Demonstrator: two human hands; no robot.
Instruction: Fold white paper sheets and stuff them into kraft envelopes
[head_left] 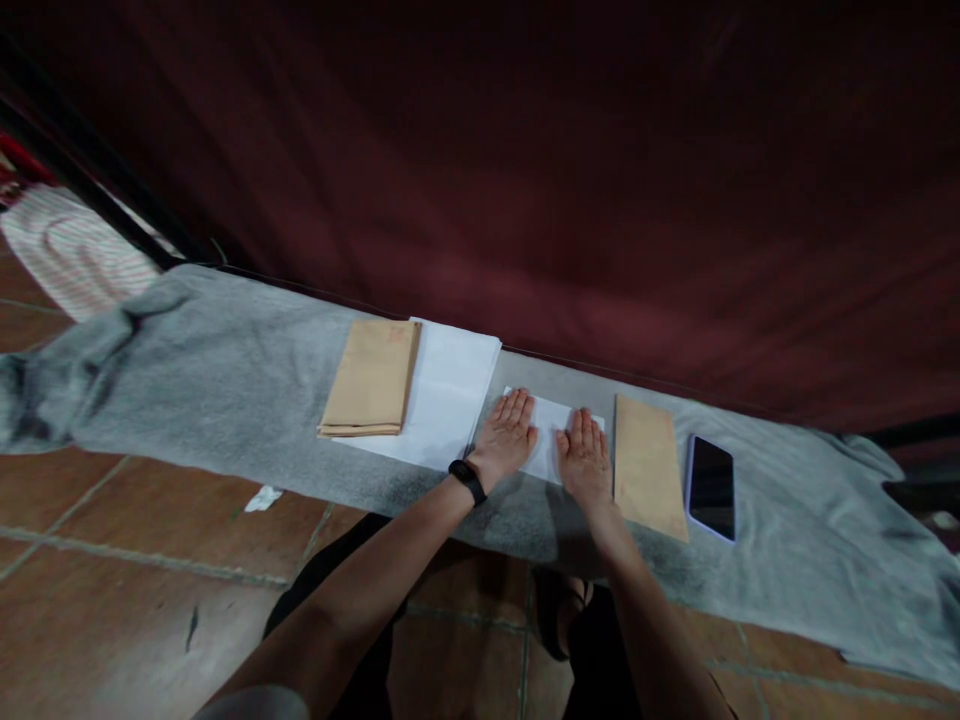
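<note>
A folded white sheet of paper lies flat on the grey cloth. My left hand, with a black band on its wrist, presses palm down on the sheet's left part, fingers stretched out. On its right part rests my right hand, also flat with the fingers out. Left of my hands is a pile of larger white paper, partly covered by a stack of brown envelopes. A single brown envelope lies just right of my right hand.
A phone in a purple case lies beyond the single envelope. The long narrow surface is covered with grey cloth. A dark red curtain hangs along its far side. A white scrap lies on the tiled floor.
</note>
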